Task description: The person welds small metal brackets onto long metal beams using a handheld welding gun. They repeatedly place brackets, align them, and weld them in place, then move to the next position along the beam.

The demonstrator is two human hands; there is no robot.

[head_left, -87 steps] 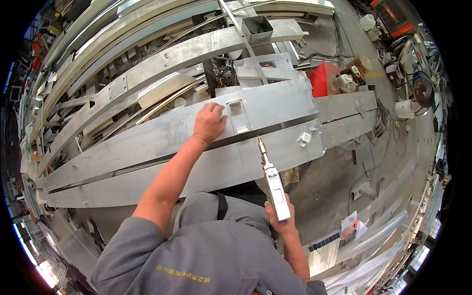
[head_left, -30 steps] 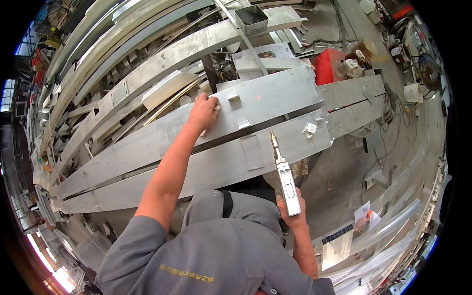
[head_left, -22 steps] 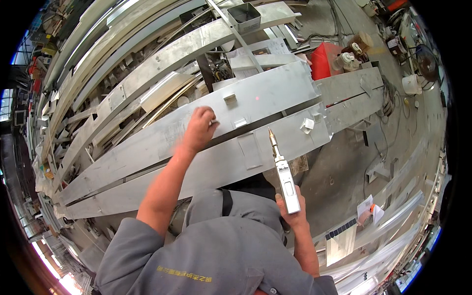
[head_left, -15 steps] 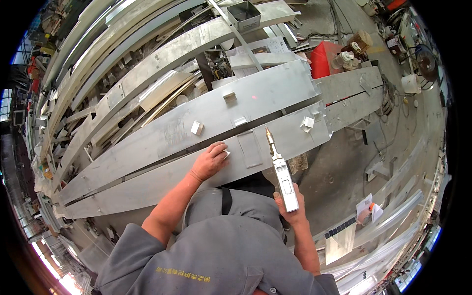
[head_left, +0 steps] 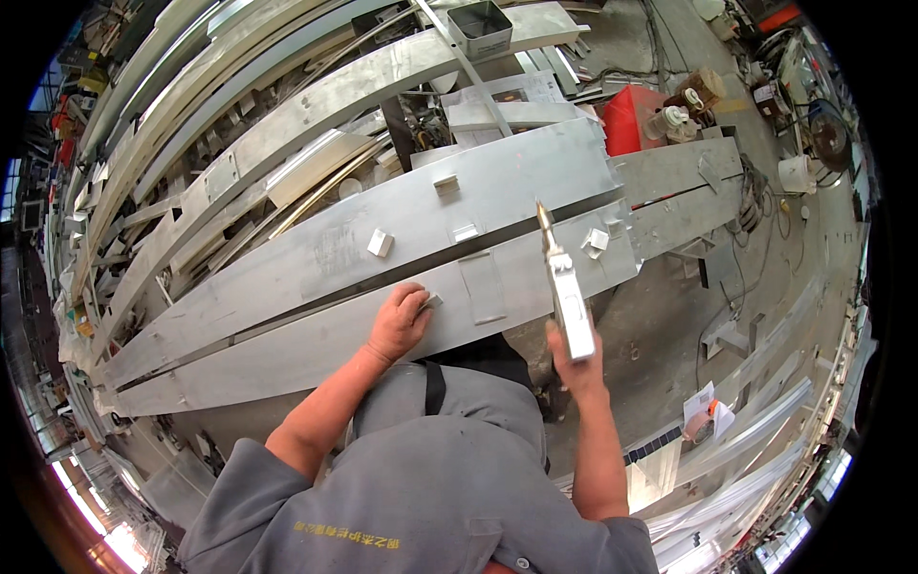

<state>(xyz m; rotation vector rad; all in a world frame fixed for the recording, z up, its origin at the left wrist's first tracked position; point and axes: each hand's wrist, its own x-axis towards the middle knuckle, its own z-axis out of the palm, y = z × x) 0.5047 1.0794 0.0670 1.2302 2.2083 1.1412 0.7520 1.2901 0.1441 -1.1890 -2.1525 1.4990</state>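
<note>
My left hand [head_left: 400,320] rests on the near long aluminium plate [head_left: 325,340] and pinches a small metal clip [head_left: 432,301] at its fingertips. My right hand [head_left: 572,368] grips the handle of a silver welding torch [head_left: 564,292]; its pointed brass tip stands up over the near plate's right part. A second long plate [head_left: 402,230] lies just beyond, with small metal brackets [head_left: 380,242] set on it. More small clips [head_left: 598,239] sit near the near plate's right end.
Curved aluminium beams [head_left: 287,124] stack up behind the plates. A red box [head_left: 626,115] and a grey square bin [head_left: 480,27] stand at the back. Cables and tools lie on the concrete floor [head_left: 746,287] to the right. A tape roll on paper [head_left: 703,426] lies at the lower right.
My left hand has come down from the far plate to the near plate, leaving a bracket behind on the far one. The torch in my right hand has stayed nearly in place.
</note>
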